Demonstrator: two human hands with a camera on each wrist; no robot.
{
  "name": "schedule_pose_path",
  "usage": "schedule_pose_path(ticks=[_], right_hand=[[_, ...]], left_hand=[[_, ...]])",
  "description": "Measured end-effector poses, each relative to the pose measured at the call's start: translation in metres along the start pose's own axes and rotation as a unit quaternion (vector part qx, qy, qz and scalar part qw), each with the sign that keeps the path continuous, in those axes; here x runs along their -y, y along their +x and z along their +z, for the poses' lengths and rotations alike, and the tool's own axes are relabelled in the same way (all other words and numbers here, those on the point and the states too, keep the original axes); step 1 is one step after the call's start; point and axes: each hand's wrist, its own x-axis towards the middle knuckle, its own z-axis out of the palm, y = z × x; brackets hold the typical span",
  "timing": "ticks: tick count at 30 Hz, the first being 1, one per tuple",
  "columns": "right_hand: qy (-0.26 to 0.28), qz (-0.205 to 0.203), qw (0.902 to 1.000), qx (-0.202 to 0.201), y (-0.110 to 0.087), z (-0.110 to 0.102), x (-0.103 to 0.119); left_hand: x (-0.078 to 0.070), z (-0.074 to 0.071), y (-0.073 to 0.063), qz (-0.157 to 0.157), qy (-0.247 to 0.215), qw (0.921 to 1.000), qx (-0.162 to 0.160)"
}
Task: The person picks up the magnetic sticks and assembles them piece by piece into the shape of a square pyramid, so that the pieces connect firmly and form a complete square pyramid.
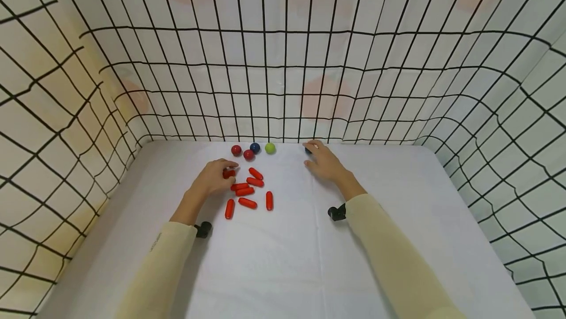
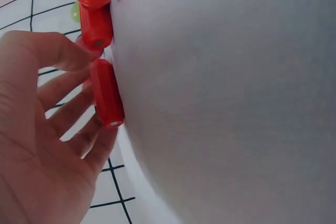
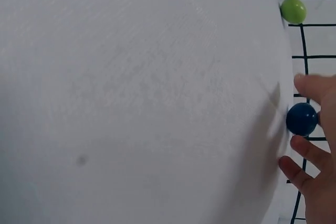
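Observation:
My left hand (image 1: 214, 177) reaches round a short red ribbed rod (image 1: 228, 174) with rounded ends. In the left wrist view, the thumb is near one end of this rod (image 2: 107, 94) and the fingers are behind it; a firm grip is not visible. My right hand (image 1: 326, 162) is at the table's back edge with its fingers spread around a dark blue ball (image 3: 302, 119). The head view shows that ball mostly covered by the hand. Several more red rods (image 1: 244, 191) lie loosely grouped to the right of my left hand and nearer me.
Two dark red balls (image 1: 236, 150), another blue ball (image 1: 255, 147) and a green ball (image 1: 270, 148) sit along the back edge. Black wire grid (image 1: 283, 63) rises behind the white table (image 1: 274, 260) and along both sides.

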Motion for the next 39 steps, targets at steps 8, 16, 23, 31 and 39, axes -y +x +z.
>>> schedule_pose_path(ticks=[8, 16, 23, 31, 39], right_hand=[[0.016, 0.075, 0.9968, -0.023, 0.001, -0.012, -0.006], [0.039, 0.082, 0.9959, -0.008, -0.008, -0.007, -0.014], [0.068, 0.071, 0.9951, -0.010, -0.026, 0.000, -0.014], [0.102, 0.040, 0.9932, -0.040, -0.050, 0.006, -0.011], [0.121, 0.032, 0.9901, -0.065, -0.068, 0.013, -0.009]], left_hand=[[0.003, 0.001, -0.001, 0.013, 0.002, 0.9999, 0.009], [0.002, 0.001, -0.006, 0.032, -0.016, 0.9993, 0.005], [-0.006, 0.004, -0.008, 0.034, -0.054, 0.9979, -0.012], [-0.028, 0.013, -0.006, 0.040, -0.107, 0.9931, -0.024], [-0.052, 0.025, -0.002, 0.047, -0.130, 0.9897, -0.037]])
